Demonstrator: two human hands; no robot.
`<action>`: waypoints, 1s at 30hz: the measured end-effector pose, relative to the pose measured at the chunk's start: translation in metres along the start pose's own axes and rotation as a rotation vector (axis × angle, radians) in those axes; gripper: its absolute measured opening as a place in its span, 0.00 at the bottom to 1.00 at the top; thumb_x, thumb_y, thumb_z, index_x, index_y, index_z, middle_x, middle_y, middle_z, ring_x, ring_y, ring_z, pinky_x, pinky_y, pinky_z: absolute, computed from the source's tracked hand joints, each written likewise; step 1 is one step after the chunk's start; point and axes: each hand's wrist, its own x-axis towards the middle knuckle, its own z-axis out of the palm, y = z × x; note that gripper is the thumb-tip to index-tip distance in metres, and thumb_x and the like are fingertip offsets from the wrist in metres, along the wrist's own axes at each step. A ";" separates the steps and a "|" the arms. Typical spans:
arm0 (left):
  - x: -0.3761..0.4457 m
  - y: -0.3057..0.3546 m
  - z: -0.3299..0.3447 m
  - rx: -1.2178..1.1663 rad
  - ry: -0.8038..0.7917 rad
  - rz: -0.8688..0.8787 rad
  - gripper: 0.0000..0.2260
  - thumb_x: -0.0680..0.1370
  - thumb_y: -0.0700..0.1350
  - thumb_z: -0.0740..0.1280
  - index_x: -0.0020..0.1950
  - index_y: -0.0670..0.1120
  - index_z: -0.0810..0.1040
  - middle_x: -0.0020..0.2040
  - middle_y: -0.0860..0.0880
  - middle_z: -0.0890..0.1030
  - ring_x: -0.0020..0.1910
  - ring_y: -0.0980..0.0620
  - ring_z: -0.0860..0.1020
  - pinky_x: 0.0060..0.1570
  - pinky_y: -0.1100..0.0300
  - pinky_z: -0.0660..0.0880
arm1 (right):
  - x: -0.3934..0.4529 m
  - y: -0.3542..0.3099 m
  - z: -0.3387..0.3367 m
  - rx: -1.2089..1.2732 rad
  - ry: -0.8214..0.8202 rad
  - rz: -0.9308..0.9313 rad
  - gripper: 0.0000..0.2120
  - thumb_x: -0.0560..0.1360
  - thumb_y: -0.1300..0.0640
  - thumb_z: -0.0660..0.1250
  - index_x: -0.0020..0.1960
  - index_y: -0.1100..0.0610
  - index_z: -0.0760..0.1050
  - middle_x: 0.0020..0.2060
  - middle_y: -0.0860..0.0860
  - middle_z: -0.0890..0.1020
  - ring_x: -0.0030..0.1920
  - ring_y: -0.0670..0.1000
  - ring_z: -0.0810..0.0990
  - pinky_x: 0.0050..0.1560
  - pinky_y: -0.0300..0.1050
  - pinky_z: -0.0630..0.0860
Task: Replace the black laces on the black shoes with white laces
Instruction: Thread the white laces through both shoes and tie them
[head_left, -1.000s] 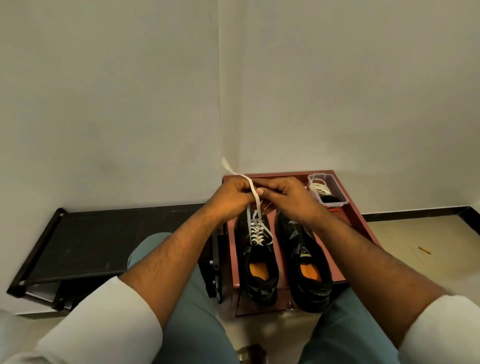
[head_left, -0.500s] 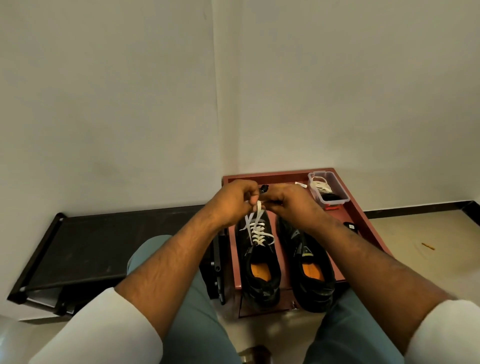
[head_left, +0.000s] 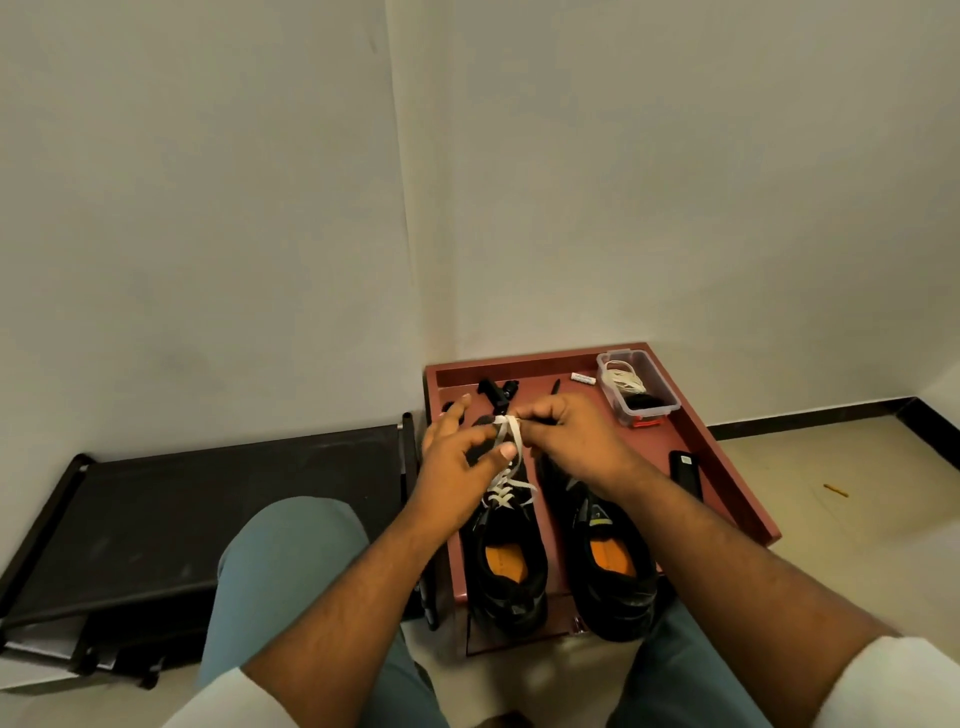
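A red tray carried two black shoes. Behind them sat a clear box. A black phone lay right of the shoes.

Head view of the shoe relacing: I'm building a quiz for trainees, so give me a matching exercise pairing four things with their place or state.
Things:
1. left shoe
2. right shoe
3. clear plastic box
4. right hand

Places or states:
A. far right corner of the red tray
B. pinches the white lace
C. white lace crossed through its eyelets
D. no white lace visible on it

Pairs: 1-C, 2-D, 3-A, 4-B
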 end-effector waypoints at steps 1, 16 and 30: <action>0.000 0.004 0.002 -0.076 0.019 0.003 0.08 0.75 0.47 0.72 0.54 0.53 0.83 0.76 0.52 0.62 0.76 0.50 0.56 0.70 0.49 0.60 | 0.000 0.000 0.001 0.011 0.003 0.008 0.08 0.77 0.61 0.67 0.50 0.54 0.84 0.40 0.49 0.86 0.43 0.47 0.84 0.46 0.39 0.79; 0.016 -0.072 -0.075 0.085 0.407 -0.432 0.13 0.74 0.56 0.69 0.55 0.52 0.80 0.58 0.46 0.78 0.59 0.44 0.75 0.60 0.46 0.73 | -0.016 0.082 -0.061 -0.510 0.247 0.258 0.12 0.78 0.61 0.66 0.60 0.58 0.79 0.56 0.52 0.81 0.52 0.47 0.78 0.50 0.36 0.74; 0.026 -0.104 -0.013 0.022 -0.106 -0.593 0.31 0.79 0.30 0.58 0.78 0.53 0.58 0.60 0.40 0.78 0.37 0.48 0.80 0.30 0.58 0.78 | 0.039 0.112 0.038 -0.432 0.007 0.353 0.22 0.78 0.67 0.60 0.72 0.59 0.68 0.67 0.56 0.75 0.67 0.54 0.72 0.66 0.42 0.66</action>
